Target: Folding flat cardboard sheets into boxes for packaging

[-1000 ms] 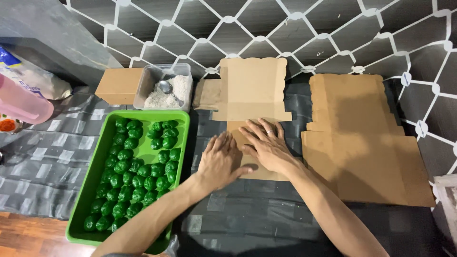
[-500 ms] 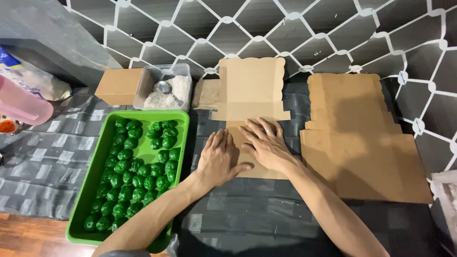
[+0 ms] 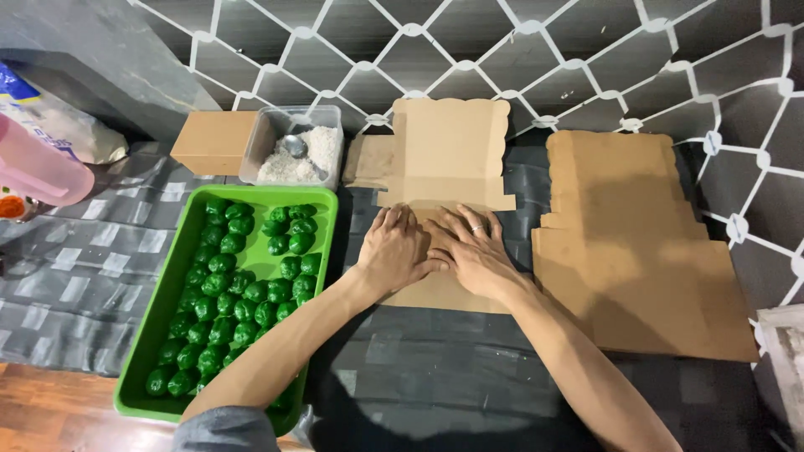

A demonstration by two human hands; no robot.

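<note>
this is looking like a small home food-packing spot: a green tray [image 3: 151,335] is holding rows of green wrapped sweets, flat cardboard box blanks [image 3: 636,243] are lying on a dark checked cloth [image 3: 75,276], and a tub of white grains [image 3: 297,155] is sitting by a quilted wall [image 3: 586,59].

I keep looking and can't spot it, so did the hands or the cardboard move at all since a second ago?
Hardly anything changed. Both hands, the left hand and the right hand, stay pressed flat, side by side, on the unfolded cardboard box. Nothing was picked up or let go. The green tray of green wrapped pieces, the stack of flat cardboard and the rice container stayed put.
</note>
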